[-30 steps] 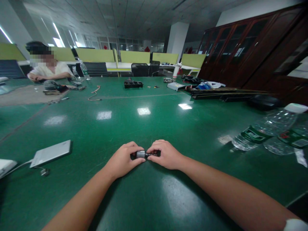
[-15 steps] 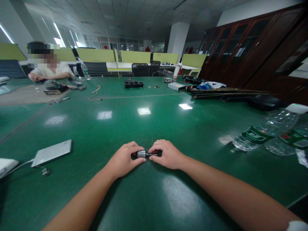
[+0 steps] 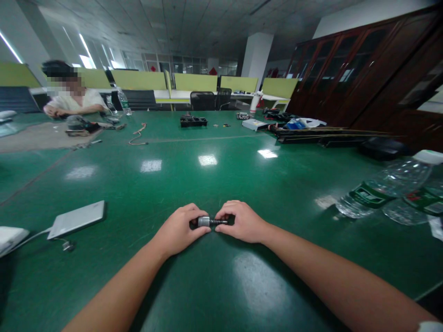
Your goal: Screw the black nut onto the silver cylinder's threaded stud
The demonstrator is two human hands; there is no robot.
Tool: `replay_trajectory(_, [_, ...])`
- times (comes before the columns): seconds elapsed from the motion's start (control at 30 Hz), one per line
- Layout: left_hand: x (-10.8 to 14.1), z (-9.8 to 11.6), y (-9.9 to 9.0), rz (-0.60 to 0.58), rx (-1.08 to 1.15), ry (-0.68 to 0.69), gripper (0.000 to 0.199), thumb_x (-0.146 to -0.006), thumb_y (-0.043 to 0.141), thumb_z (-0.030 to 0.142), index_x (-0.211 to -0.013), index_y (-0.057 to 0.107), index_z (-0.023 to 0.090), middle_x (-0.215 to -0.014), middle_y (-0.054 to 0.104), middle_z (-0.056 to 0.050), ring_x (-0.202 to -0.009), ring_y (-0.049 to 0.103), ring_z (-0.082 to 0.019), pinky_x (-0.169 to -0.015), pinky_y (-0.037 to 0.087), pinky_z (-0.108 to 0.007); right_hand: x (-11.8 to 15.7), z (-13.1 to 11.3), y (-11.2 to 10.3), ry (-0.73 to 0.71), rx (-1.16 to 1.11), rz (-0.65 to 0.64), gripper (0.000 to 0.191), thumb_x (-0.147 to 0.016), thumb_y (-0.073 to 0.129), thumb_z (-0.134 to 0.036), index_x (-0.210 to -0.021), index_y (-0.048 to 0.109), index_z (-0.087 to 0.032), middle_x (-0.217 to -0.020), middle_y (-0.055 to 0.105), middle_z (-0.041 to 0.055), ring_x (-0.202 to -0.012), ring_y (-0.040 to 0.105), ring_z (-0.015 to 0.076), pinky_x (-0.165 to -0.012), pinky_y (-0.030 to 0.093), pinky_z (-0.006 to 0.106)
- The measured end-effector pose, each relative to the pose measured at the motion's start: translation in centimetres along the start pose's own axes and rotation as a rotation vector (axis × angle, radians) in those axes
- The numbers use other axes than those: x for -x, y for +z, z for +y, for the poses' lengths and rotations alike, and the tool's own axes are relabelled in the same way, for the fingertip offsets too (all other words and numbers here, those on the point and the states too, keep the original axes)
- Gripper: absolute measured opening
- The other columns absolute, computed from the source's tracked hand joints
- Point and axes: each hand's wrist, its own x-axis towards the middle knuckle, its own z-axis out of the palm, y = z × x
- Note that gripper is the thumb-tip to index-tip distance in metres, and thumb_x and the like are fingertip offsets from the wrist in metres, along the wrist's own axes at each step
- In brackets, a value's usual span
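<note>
Low over the green table (image 3: pixel 173 184), a small silver-grey cylinder (image 3: pixel 204 222) lies sideways between my hands. From its right end comes a dark, thin ridged shaft (image 3: pixel 220 222); I cannot make out exactly what part it is. My left hand (image 3: pixel 182 230) pinches the cylinder, fingers on the far side and thumb on the near side, hiding its left end. The thumb and curled fingers of my right hand (image 3: pixel 244 222) close around the ridged shaft from the right.
On the left lie a flat silver box (image 3: pixel 78 219) with a cable and a white device (image 3: pixel 12 239). Water bottles (image 3: pixel 370 198) stand at the right. Farther off are a black tray (image 3: pixel 194 121), dark bars (image 3: pixel 311 135) and a cord (image 3: pixel 137 134). Another person (image 3: pixel 74 99) sits across at the left.
My right fingertips have shifted slightly right along the ridged shaft, away from the cylinder. My left hand keeps its grip. The whole view has moved a little.
</note>
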Motion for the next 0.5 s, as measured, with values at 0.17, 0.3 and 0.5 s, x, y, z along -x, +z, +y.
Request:
replay_trajectory(0.17, [0.03,-0.05,-0.01,0.004,0.003,0.005,0.024,-0.084,0.070,0.031,-0.106,0.072,0.021,-0.094,0.065,-0.004,-0.085,0.061,-0.018,-0.077,0.046,-0.029,0.00,0.17,0.02,0.009,0.013,0.012,0.013,-0.073,0.078,-0.023,-0.084,0.073,-0.018,-0.075,0.067,0.0003,-0.072,0.059,0.0140,-0.073,0.042,0.028])
replay_trajectory(0.3, [0.05,-0.07,-0.05,0.011,-0.009,0.013,0.023,-0.084,0.070,0.034,-0.104,0.073,0.021,-0.092,0.065,-0.004,-0.083,0.061,-0.018,-0.076,0.047,-0.029,0.03,0.30,0.02,0.006,0.021,0.019,0.012,-0.074,0.078,-0.023,-0.084,0.073,-0.019,-0.074,0.067,0.0001,-0.073,0.059,0.0139,-0.074,0.042,0.028])
replay_trajectory(0.5, [0.10,0.02,-0.13,0.028,-0.010,0.007,0.024,-0.084,0.069,0.034,-0.104,0.073,0.022,-0.094,0.067,-0.004,-0.085,0.062,-0.019,-0.077,0.048,-0.029,0.03,0.27,0.05,0.017,0.043,0.031,0.010,-0.075,0.077,-0.022,-0.084,0.073,-0.019,-0.075,0.068,0.0002,-0.073,0.060,0.0145,-0.075,0.042,0.029])
